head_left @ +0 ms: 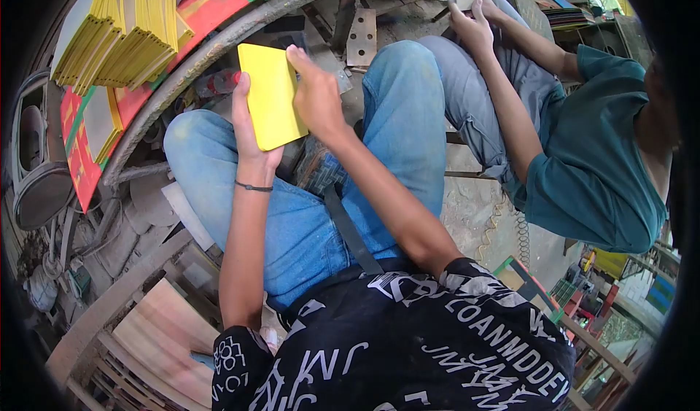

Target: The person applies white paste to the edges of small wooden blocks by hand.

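A flat yellow rectangular board (pixel 271 97) with rounded corners is held up above my lap. My left hand (pixel 255 137) grips it from below and the left side, thumb along the edge. Curled fingers of my right hand (pixel 319 99) press against the board's right edge, near its upper corner. Whether anything thin lies under those fingers is hidden. Stacks of similar yellow-edged boards (pixel 120 39) stand on the curved table at the upper left, with a smaller pile (pixel 106 123) beside them.
A red and green sheet (pixel 82 170) covers part of the metal-rimmed table (pixel 186 61). Beneath it lies a plastic bottle (pixel 213 84). To my right sits another person (pixel 583 156), whose hands (pixel 474 21) hold a pale block. A wooden chair (pixel 109 316) is at the lower left.
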Motion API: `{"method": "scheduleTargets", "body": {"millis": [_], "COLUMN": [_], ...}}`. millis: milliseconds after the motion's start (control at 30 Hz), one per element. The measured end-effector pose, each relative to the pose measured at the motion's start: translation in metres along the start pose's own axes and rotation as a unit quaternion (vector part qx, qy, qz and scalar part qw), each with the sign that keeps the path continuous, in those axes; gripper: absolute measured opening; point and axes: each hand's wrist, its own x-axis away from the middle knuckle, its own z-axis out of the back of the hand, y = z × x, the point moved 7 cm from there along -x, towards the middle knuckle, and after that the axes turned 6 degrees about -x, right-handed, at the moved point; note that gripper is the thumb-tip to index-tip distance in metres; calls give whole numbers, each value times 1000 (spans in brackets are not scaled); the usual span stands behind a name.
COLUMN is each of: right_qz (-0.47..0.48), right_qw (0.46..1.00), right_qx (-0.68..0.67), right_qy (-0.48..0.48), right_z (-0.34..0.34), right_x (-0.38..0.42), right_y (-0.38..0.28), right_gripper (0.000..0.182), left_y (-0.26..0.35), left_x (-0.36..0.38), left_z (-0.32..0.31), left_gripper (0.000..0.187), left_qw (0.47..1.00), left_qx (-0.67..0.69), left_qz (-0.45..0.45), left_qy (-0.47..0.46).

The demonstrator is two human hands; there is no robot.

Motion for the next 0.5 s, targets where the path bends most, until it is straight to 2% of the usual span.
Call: {"method": "scheduleTargets", "body": {"millis": [100, 167, 267, 400, 500], "right_qz": [15, 17, -20, 26, 34], "right_qw": [999, 999, 1000, 999, 999], "right_qx": [-29, 2, -14, -27, 1], "right_qy": [-36, -45, -2, -36, -40], "right_z": [-7, -3, 0, -9, -9], "right_x": [23, 19, -13, 23, 17], "right_y": [-20, -20, 10, -34, -24], "right_gripper": [44, 44, 45, 42, 39], "left_y": [6, 6, -3, 9, 5], "left_x": [-5, -7, -4, -9, -9], "left_z": [5, 9, 10, 12, 14], "left_gripper": [47, 46, 47, 45, 46], "left_qw": [1000, 1000, 999, 1000, 999], "left_qx": [6, 5, -30, 12, 32], "left_qz": [-15, -23, 3, -23, -4], "left_qy": [-15, -20, 30, 15, -25]}}
